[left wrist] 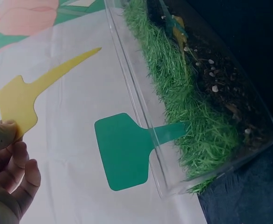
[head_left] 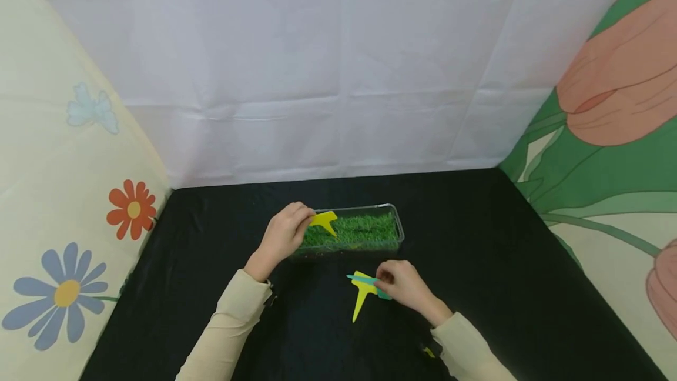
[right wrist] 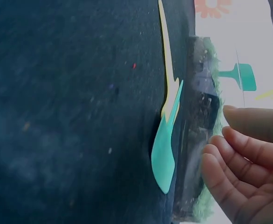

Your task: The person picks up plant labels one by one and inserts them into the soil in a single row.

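Note:
My left hand (head_left: 284, 233) pinches a yellow T-shaped plant label (left wrist: 20, 105) by its broad head, above the left part of a clear planter box (head_left: 401, 234) with grass in it. Its pointed stem is free. A green plant label (left wrist: 125, 151) stands with its stem in the grass at one end. Nearer me, my right hand (head_left: 405, 284) is over a second green label (right wrist: 163, 156), its thumb and loosely bent fingers apart with nothing between them. That label lies across another yellow label (head_left: 362, 296) on the black cloth.
Dark soil with white specks (left wrist: 215, 88) shows through the box wall. Black cloth (head_left: 502, 287) covers the table. A white sheet (head_left: 338, 75) hangs behind, with flower-printed panels (head_left: 69, 293) at both sides.

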### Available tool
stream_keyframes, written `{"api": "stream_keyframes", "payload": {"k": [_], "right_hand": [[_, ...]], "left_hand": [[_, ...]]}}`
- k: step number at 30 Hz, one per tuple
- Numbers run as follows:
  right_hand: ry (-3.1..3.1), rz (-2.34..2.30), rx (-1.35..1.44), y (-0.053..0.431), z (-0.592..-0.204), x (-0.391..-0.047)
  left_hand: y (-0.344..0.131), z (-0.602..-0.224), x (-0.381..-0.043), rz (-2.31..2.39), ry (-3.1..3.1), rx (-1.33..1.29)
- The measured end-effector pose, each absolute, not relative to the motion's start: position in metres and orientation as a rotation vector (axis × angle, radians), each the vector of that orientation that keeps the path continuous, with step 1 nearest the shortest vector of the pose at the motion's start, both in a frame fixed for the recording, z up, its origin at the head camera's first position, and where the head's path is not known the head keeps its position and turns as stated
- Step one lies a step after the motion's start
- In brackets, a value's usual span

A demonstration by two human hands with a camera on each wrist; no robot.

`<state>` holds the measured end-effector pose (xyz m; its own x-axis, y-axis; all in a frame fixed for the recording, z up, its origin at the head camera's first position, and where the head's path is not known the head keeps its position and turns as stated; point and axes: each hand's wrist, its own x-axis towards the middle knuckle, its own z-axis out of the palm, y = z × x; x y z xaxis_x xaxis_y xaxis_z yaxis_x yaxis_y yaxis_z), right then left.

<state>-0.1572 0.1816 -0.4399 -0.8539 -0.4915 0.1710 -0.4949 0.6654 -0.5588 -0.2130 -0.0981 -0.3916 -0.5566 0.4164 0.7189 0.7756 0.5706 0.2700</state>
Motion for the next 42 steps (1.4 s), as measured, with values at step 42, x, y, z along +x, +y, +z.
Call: {"api": "stream_keyframes", "payload": {"k": [42], "right_hand": [[-2.799,0.891,0.790,0.199,-0.442,-0.148]], "left_hand": [[-0.079,-0.415,-0.238,-0.364,-2.393,-0.882]]}}
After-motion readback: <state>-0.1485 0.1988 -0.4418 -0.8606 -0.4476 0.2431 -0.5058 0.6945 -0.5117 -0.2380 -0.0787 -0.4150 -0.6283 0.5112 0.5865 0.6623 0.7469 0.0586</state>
